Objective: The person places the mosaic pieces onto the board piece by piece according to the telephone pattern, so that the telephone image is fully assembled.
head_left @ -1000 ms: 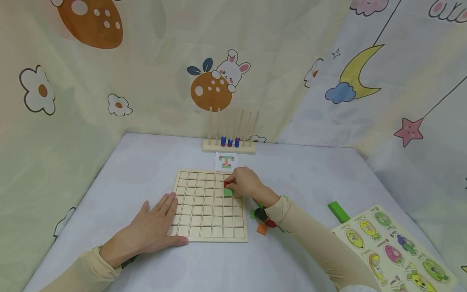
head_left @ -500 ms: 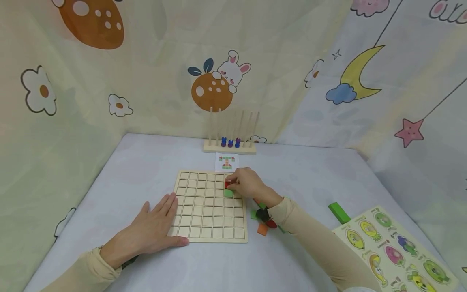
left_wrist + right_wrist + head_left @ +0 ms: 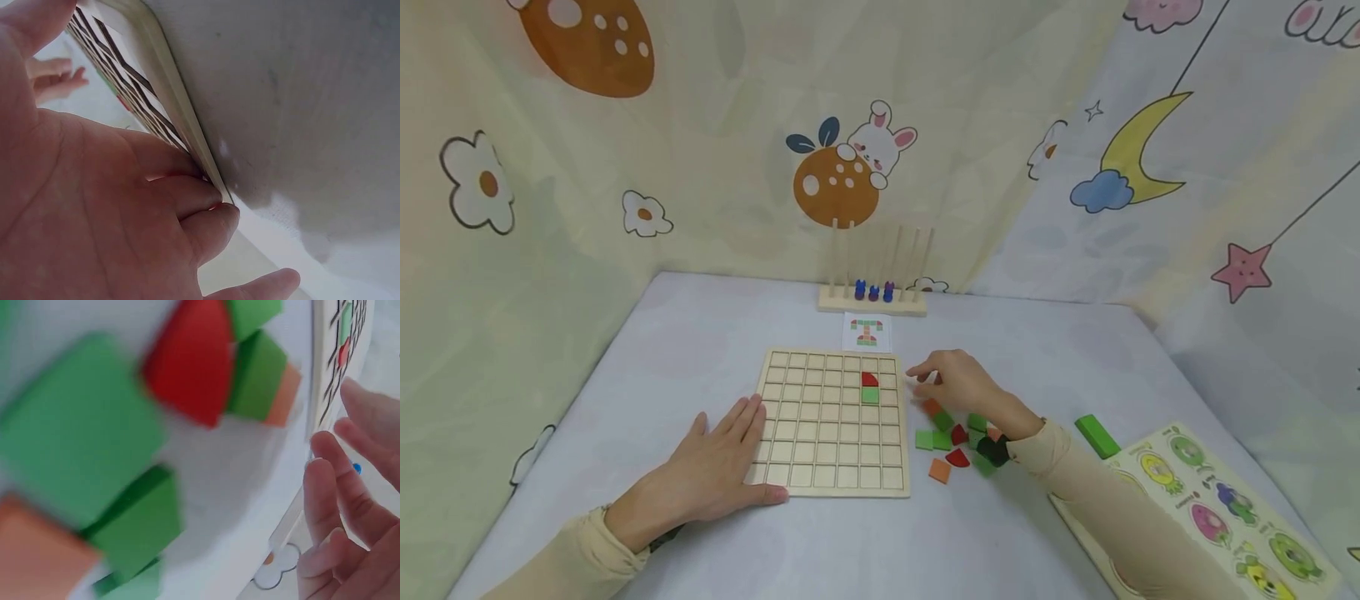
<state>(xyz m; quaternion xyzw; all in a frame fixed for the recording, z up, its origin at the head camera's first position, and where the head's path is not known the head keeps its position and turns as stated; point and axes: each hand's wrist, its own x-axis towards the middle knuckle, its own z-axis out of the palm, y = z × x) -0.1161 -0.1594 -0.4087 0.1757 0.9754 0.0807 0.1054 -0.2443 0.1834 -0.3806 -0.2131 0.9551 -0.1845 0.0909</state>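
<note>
Moved since the earlier frame: the right hand (image 3: 958, 383), now empty, fingers parted, beyond the right edge of the board (image 3: 850, 492). The left hand (image 3: 713, 467), fingers straight, rests at the left edge. I judge the red piece (image 3: 869, 379) placed, near the board's far right corner; next, I need one of the loose pieces (image 3: 942, 440) pinched from the desk (image 3: 820, 550).

Left forearm (image 3: 580, 546), sleeved, extends obliquely from the desk's (image 3: 715, 333) near left; the left hand (image 3: 718, 462) lies back upward, nearer the left edge than the right, fingers straight toward the far edge, thumb spread rightward. Right forearm (image 3: 1097, 508), also sleeved, slants from the near right; the right hand (image 3: 962, 383) points toward the left edge, thumb and index finger apart.
</note>
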